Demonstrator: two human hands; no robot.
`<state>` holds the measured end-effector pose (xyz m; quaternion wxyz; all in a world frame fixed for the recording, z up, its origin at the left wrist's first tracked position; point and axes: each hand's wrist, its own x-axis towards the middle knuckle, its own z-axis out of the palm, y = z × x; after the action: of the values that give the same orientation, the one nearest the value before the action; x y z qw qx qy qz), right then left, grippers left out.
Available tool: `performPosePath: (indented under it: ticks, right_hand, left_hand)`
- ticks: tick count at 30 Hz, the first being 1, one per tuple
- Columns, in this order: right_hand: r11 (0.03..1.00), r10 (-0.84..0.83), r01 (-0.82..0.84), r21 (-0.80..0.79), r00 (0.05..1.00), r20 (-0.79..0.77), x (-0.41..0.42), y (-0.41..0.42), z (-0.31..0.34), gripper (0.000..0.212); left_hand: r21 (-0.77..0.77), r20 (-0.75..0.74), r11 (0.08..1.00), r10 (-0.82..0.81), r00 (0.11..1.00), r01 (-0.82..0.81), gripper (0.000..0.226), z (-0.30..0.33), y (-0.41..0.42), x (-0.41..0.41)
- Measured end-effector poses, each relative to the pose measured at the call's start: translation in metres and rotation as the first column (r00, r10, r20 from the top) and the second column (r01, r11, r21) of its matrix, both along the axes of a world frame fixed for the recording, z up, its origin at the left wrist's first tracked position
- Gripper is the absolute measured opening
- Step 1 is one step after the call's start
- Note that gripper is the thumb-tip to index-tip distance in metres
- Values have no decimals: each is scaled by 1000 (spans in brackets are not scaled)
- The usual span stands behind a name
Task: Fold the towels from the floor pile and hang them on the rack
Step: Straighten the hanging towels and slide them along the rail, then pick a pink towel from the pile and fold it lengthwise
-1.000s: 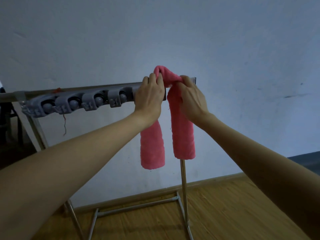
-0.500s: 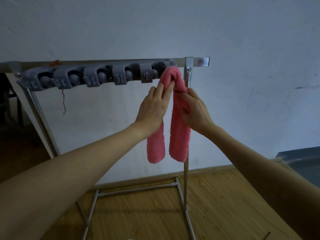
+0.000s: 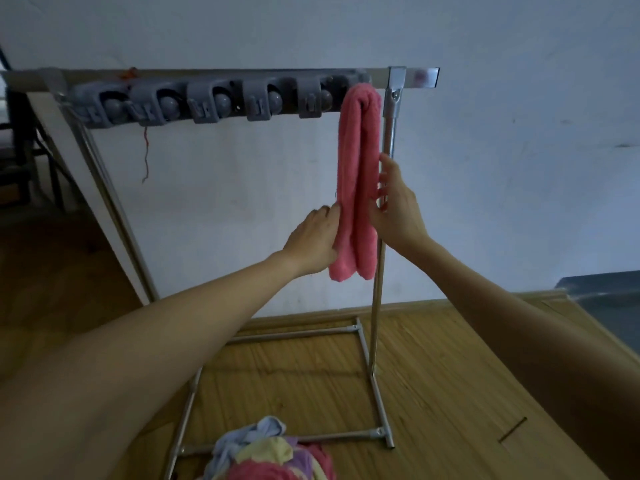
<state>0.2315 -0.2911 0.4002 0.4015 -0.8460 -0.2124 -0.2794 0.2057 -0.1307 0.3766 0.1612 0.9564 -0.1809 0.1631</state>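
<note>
A folded pink towel (image 3: 358,161) hangs over the right end of the metal rack's top bar (image 3: 214,75), both halves dangling side by side. My left hand (image 3: 313,239) touches the towel's left side near its lower end, fingers fairly straight. My right hand (image 3: 394,206) lies flat against the towel's right side, fingers spread and straight. A pile of towels (image 3: 273,455) in blue, yellow, purple and pink lies on the wooden floor at the bottom of the view.
A grey strip of clip holders (image 3: 214,103) runs along the bar left of the towel. The rack's right upright (image 3: 382,216) stands just behind my right hand, its base frame (image 3: 377,400) on the floor. A white wall is behind; a dark object (image 3: 602,296) sits far right.
Both hands have slid down from the top of the towel to its lower half. The view has tilted down, bringing the floor pile into sight.
</note>
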Motion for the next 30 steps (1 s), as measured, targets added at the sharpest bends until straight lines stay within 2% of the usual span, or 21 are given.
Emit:
performPosePath:
  ticks: [2,4,8,12,17,23,28,30]
  right_hand:
    - [997,0,-8,-76,995,-98,-15,-1,-2,56]
    - [986,7,-40,-165,981,-196,-37,-3,-5,52]
    - [905,-18,-154,-396,917,-399,-83,-3,-26,40]
    - [777,-67,-283,-562,851,-521,-135,13,-68,46]
    - [669,-35,-427,-608,799,-600,-200,49,-116,47]
    - [615,-40,-524,-589,726,-687,-247,91,-181,53]
    - [546,-97,-619,-565,623,-776,-266,106,-248,45]
    - [503,-86,-651,-568,617,-783,-258,109,-285,41]
  left_hand:
    - [88,-181,996,-5,983,22,66,-4,6,-15]
    - [170,-282,985,44,958,5,73,-7,13,-34]
    - [220,-351,975,115,929,-38,71,-14,33,-84]
    - [322,-382,946,172,908,-43,64,-27,62,-142]
    - [352,-437,932,244,866,-85,60,-55,102,-216]
    - [302,-534,942,292,793,-144,53,-119,136,-280]
    - [220,-663,970,229,713,-107,35,-203,157,-310]
    - [188,-712,978,196,674,-87,34,-235,165,-312]
